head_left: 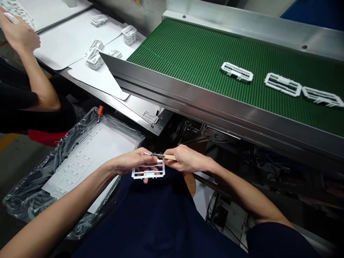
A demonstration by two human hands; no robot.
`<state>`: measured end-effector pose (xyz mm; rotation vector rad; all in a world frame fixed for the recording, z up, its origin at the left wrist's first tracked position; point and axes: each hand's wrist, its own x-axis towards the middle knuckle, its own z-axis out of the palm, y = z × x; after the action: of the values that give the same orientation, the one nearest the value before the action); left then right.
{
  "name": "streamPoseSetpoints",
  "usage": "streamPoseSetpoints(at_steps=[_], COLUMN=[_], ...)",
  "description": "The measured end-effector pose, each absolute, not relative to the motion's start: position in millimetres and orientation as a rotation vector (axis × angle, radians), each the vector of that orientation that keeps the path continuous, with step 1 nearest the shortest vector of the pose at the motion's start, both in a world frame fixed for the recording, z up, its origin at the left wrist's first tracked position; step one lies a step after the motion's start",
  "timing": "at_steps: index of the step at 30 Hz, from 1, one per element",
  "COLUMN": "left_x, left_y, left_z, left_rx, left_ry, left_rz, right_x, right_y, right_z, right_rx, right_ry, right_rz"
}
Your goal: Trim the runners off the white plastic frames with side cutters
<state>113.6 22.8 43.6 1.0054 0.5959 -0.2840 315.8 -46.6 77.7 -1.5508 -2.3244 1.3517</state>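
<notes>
In front of my body my left hand (134, 161) is closed on a white plastic frame (148, 176), a small slotted rectangle held nearly flat. Some of the fingers show through its openings. My right hand (186, 159) is wrapped round a pair of nippers (170, 157) with cream handles. Their metal jaws point left, at the far edge of the frame beside my left fingertips. Whether the jaws touch the plastic I cannot tell.
Similar frames (237, 72) lie on a green conveyor belt (182, 46) with a metal side wall. Stacked frames (129, 34) stand on the white-covered table (61, 46). A plastic-lined bin (27, 195) holds white sheets at my left. Another person's hand (23, 34) is at the upper left.
</notes>
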Motion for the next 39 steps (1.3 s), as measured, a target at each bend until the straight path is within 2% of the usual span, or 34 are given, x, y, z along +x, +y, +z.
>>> streamPoseSetpoints(at_steps=[13, 25, 32, 39], left_x=[115, 121, 124, 124], left_y=[26, 29, 29, 27], left_z=[31, 28, 24, 20], left_rx=[0.722, 0.670, 0.621, 0.612], left_ry=[0.683, 0.682, 0.703, 0.694], left_rz=[-0.332, -0.383, -0.398, -0.423], right_x=[308, 300, 293, 287], right_y=[-35, -24, -27, -26], right_z=[77, 76, 75, 75], right_rx=[-1.604, -1.554, -1.494, -1.449], right_ry=[-2.719, -2.922, -2.984, -3.032], right_rz=[1.039, 1.042, 0.844, 0.877])
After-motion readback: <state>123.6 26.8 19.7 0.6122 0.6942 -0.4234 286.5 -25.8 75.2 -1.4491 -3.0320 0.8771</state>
